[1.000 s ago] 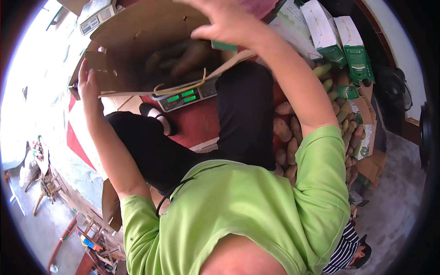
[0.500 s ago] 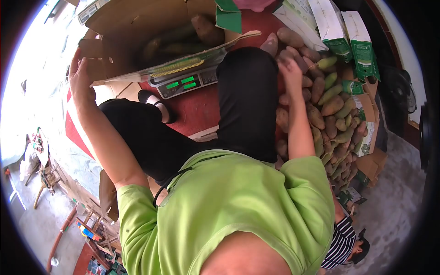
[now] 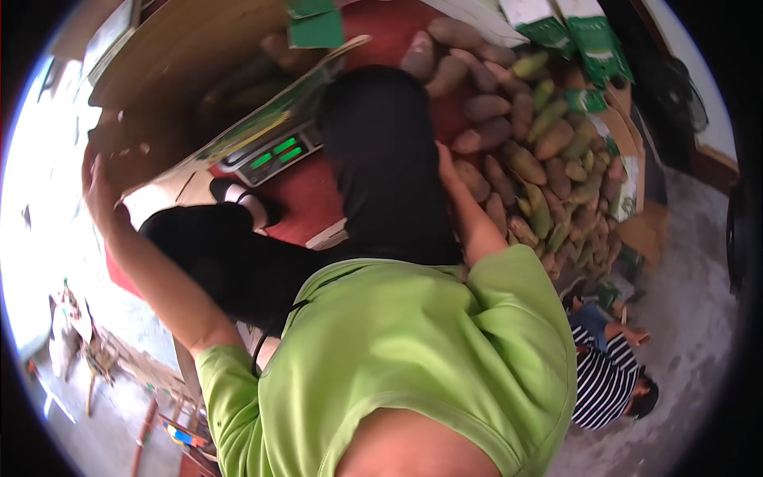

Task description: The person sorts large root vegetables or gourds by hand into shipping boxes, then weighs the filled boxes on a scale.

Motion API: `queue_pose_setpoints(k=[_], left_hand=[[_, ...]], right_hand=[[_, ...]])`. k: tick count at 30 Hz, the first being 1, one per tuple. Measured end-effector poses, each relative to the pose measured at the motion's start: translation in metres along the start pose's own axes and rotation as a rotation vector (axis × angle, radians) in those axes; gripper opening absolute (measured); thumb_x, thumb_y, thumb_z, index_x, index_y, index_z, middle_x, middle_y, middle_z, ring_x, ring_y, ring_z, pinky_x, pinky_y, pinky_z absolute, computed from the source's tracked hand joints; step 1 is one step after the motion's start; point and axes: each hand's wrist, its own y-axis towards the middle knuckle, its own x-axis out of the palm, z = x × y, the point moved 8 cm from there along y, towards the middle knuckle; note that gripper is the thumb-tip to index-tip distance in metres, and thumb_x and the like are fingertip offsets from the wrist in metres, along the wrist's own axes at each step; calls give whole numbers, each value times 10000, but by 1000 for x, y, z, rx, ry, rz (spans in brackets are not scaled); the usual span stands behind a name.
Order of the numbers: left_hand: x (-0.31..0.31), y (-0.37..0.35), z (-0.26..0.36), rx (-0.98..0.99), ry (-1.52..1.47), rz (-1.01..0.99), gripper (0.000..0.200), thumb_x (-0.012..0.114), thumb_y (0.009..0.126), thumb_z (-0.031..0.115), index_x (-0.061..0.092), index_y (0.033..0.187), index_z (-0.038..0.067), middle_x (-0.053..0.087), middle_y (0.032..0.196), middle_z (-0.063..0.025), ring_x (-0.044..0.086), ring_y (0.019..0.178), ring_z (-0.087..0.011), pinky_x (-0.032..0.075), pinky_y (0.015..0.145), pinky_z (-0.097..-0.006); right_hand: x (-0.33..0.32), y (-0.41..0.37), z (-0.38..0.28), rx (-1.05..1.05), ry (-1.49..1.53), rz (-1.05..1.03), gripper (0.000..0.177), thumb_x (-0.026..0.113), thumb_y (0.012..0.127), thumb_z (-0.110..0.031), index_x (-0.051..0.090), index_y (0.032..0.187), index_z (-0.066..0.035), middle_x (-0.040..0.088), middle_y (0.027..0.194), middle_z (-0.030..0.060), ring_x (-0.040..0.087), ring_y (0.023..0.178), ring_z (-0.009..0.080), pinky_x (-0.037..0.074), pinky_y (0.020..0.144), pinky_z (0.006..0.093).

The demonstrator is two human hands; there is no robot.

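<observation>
My left hand is at the near left corner of a large open cardboard box, its fingers closed around the cardboard edge. Several oblong fruits that look like mangoes lie in the shadow inside. The box rests over a digital scale with lit green digits. Beside my right knee is my right hand; the knee hides most of its fingers, and whether they hold anything does not show. A heap of purple-brown and green mangoes spreads just to its right.
White and green cartons stand behind the heap, and torn cardboard borders it on the right. A person in a striped top is at the lower right. A black fan stands at the far right.
My right hand has moved from the mango heap to beside my knee, where it is partly hidden. My left hand stays at the box corner. The whole view has shifted and turned somewhat.
</observation>
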Motion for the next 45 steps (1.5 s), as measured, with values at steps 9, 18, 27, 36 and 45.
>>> queue_pose_setpoints(k=[9, 18, 27, 36, 45], left_hand=[[8, -16, 13, 1, 13, -4, 417, 509, 885, 167, 464, 1288, 67, 539, 1180, -172, 549, 1059, -276, 467, 895, -355], [12, -25, 21, 4, 107, 70, 429, 551, 859, 224, 501, 1247, 47, 521, 1196, -181, 530, 1079, -293, 453, 887, -375], [6, -20, 17, 147, 63, -41, 395, 540, 848, 195, 534, 1212, 42, 458, 1279, -146, 531, 1071, -282, 473, 838, -352], [5, -10, 7, 58, 56, -38, 423, 539, 866, 216, 499, 1255, 55, 560, 1131, -173, 573, 989, -270, 485, 823, -359], [12, -21, 18, 23, -50, 49, 445, 565, 861, 147, 458, 1281, 46, 566, 1090, -176, 592, 948, -234, 515, 776, -310]], right_hand=[[19, 1, 72, 17, -116, -97, 360, 622, 771, -270, 624, 1018, -8, 648, 987, 187, 619, 965, 293, 458, 852, 343], [-1, -31, 71, 72, -446, -30, 271, 517, 798, -187, 644, 978, -28, 633, 982, 203, 597, 975, 333, 460, 844, 370], [-37, -24, 103, 134, -401, 74, 273, 568, 737, -138, 656, 981, -51, 651, 932, 164, 622, 907, 292, 480, 800, 354], [-104, 11, 162, -57, -259, 270, 301, 578, 726, -67, 617, 1023, -35, 626, 785, 96, 616, 652, 187, 483, 530, 301], [-75, -11, 127, 322, -90, 137, 298, 570, 777, -57, 568, 1075, -47, 594, 773, 58, 561, 595, 134, 415, 467, 258]])
